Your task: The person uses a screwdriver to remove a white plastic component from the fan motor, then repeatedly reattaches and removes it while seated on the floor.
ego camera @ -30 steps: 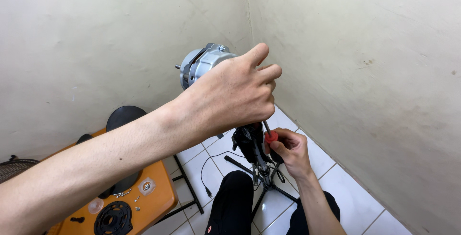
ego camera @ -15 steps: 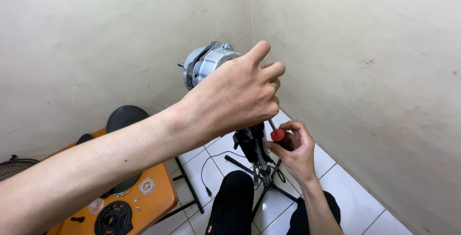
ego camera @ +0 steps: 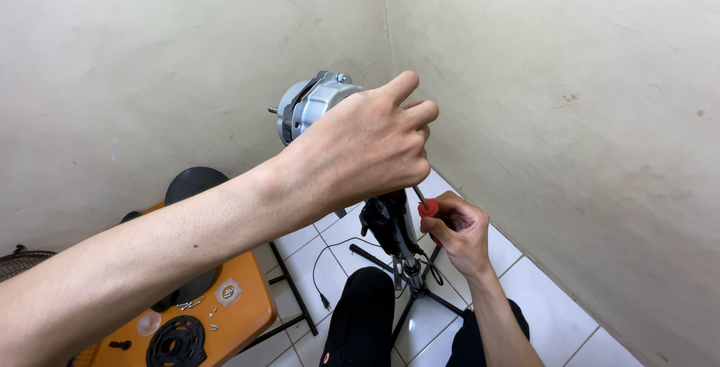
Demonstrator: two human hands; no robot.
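My left hand is raised in front of me and wraps around a grey metal fan motor; its short shaft sticks out to the left. Lower down, my right hand grips a screwdriver with a red handle. The screwdriver's metal shank points up toward the underside of the motor, where my left hand hides its tip. The motor sits on top of a black stand neck that runs down to a folding tripod base.
An orange stool top at lower left carries small screws, a black round plate and a black disc behind it. A thin cable lies on the white floor tiles. Two walls meet in a corner close ahead. My knees in black trousers show below.
My right hand has lifted the screwdriver from near the stand up toward the motor's underside. My left hand and the motor have barely shifted.
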